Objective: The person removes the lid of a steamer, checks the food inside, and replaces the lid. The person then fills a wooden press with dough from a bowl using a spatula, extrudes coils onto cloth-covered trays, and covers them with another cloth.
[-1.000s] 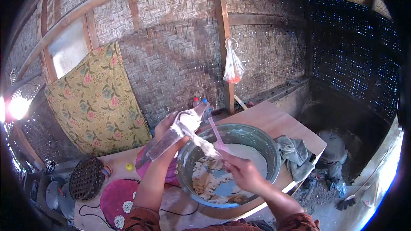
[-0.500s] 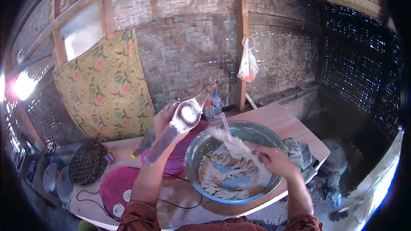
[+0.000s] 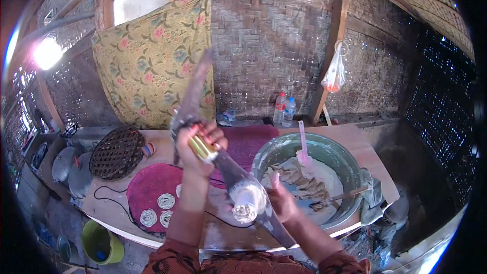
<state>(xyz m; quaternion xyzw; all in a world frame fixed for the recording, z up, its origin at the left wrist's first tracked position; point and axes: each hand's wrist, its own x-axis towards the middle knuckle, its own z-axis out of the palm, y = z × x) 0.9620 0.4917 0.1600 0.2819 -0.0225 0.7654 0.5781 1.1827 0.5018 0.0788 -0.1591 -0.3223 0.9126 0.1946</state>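
With 12 o'clock taken as the far wall, the upper bar point(image 3: 194, 89) is held in the left hand point(image 3: 200, 144), its fingers curled closed around it, and its long end is pointed to about 1 o'clock. A brass tube point(image 3: 202, 148) is framed by the thumb and fingers. The lower bar point(image 3: 228, 170) is slanted from just below that hand toward 5 o'clock, over the table point(image 3: 375, 160); midway along it a cup point(image 3: 250, 195) is seen, with pale dough point(image 3: 245, 213) at its end.

The right hand point(image 3: 284, 200) is set just beside the cup, at 3 o'clock; its thumb is raised and spread, and its other fingers are hidden, so whether the lower bar is gripped cannot be told.

At 2 o'clock from the right hand, paste point(image 3: 314, 185) is contained in the basin point(image 3: 332, 149), where a pink spatula point(image 3: 303, 157) is leaned at 11 o'clock and a wood-handled tool point(image 3: 347, 194) is rested at 4 o'clock. A grey cloth point(image 3: 373, 198) is draped outside the basin's 4 o'clock rim.

At 8 o'clock from the left hand, 4 dough coils point(image 3: 166, 201) are laid on a pink disc point(image 3: 147, 182), 1 partly covered by the forearm. A woven basket point(image 3: 117, 155) is placed at 11 o'clock from the disc.
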